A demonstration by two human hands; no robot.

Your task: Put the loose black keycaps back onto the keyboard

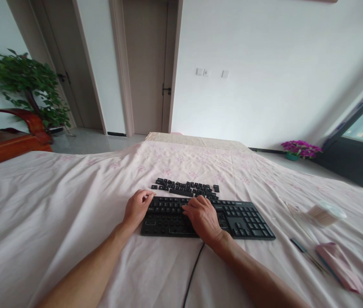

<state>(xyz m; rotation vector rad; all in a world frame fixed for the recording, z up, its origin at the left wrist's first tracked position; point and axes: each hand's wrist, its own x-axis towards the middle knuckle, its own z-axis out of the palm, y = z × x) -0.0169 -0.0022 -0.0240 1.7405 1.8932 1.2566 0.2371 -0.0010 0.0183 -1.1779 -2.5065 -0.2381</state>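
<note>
A black keyboard (242,222) lies flat on the pink cloth, with many keys stripped from its left and front parts. At its back left corner, my left hand (137,208) is closed, thumb and fingertips pinching the edge. My right hand (203,216) rests over the middle of the keyboard with fingers bent and pressed together at the keys; whatever is between them is hidden. Just behind the keyboard lie several loose black keycaps (165,183), and among them is a long space bar (181,193).
A black cable (194,269) runs from the keyboard toward me. On the right lie a clear-wrapped bundle of cotton swabs (325,214), a thin dark-handled tool (306,253) and a folded pink cloth (340,266). A wooden chair (14,137) stands at the left.
</note>
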